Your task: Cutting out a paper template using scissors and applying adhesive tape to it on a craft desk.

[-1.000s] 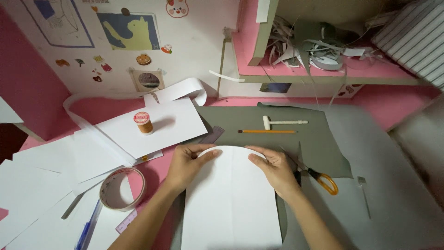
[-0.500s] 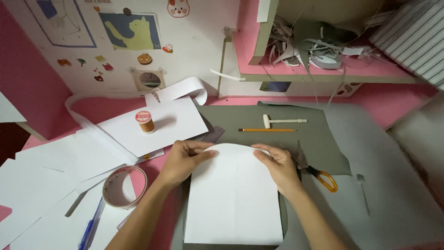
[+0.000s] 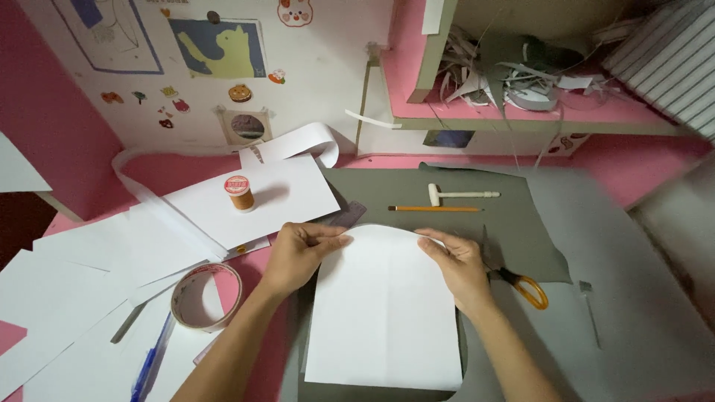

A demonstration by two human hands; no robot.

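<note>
Paper pattern (image 3: 383, 313) lies on grey fabric (image 3: 521, 223); left hand (image 3: 298, 253) and right hand (image 3: 458, 264) fingers pinch its top edge.

Thread spool (image 3: 240, 193); tape roll (image 3: 206, 295); pencil (image 3: 434, 209); scissors (image 3: 519, 282).

Paper template (image 3: 383, 313) on fabric sheet (image 3: 521, 231); tape roll (image 3: 206, 295) left, scissors (image 3: 521, 283) right.

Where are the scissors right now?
In the head view, the scissors lie on the grey sheet just beside the right hand, below the pencil.
</note>
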